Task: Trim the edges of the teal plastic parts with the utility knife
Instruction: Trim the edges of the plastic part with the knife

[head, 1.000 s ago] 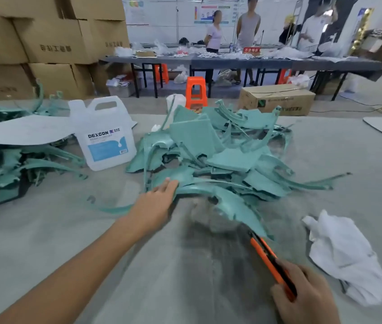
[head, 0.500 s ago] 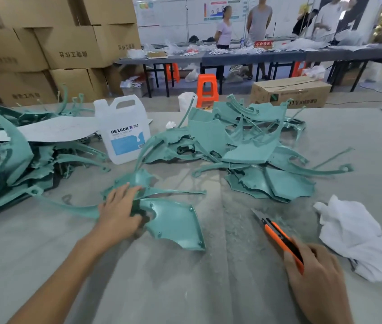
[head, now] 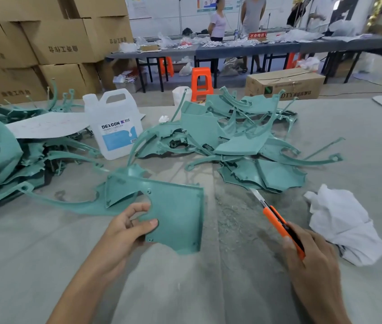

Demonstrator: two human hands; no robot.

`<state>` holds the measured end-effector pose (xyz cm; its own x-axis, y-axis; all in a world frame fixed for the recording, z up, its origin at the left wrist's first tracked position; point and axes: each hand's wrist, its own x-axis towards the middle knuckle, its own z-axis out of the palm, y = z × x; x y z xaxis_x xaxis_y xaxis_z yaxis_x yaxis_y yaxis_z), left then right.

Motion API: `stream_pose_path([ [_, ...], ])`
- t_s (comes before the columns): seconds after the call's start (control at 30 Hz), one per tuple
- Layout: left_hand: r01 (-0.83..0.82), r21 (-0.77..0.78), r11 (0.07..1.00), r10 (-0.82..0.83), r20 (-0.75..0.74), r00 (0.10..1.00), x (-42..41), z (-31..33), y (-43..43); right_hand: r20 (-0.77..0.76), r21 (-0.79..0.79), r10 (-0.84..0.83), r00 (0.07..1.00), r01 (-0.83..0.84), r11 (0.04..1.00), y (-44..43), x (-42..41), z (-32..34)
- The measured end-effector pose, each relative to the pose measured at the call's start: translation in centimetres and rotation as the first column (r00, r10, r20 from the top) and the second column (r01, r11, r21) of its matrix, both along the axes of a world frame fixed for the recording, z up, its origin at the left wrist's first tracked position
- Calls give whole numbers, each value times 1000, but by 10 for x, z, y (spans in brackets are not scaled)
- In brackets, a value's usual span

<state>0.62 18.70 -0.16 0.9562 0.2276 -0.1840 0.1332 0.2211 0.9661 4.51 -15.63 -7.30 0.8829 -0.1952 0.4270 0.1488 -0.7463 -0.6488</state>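
While my left hand (head: 126, 226) pinches the teal part (head: 178, 213) at its notched edge, near the middle of the table (head: 45, 253), and my right hand (head: 311, 265) clamps the utility knife (head: 279, 223) beside it, I judge the part light, stiff and slick, best gripped on its flat.

Both reach forward: the left hand (head: 124, 228) pinches with thumb uppermost, the right hand (head: 311, 260) curls closed.
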Motion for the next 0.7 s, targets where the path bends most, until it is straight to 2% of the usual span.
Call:
stream_pose_path([
  [0.1,158,56,986,-157,-25,987,-8,18,-7,-8,53,16,1000,-16,998,0,-1,5],
  [0.2,280,335,900,-243,-148,959,-6,25,-15,-18,71,15,1000,-14,997,0,-1,3],
  [0.27,342,424,839,-278,-208,938,-1,33,-20,-16,67,5,1000,-4,998,0,-1,1],
  [0.37,243,462,853,-193,-152,969,12,37,-24,-16,61,-2,1000,3,998,0,0,1],
  [0.5,137,379,915,-113,-86,990,16,21,-27,-24,76,-19,1000,21,997,-1,-2,0],
  [0.53,101,466,879,-69,-86,994,14,14,-26,-32,81,-25,999,28,996,-2,-2,-1],
  [0.6,-15,739,674,62,-37,997,0,2,-26,-55,77,-34,998,38,996,-3,-2,-3],
  [0.63,-78,812,578,84,36,996,-10,-3,-28,-59,72,-38,998,42,997,-2,-2,-3],
  [0.67,-92,830,549,48,79,996,-20,-8,-32,-55,70,-40,998,44,997,-2,-1,-2],
  [0.7,-39,840,542,-17,57,998,-30,-14,-37,-48,68,-41,998,45,997,-1,-1,-2],
])
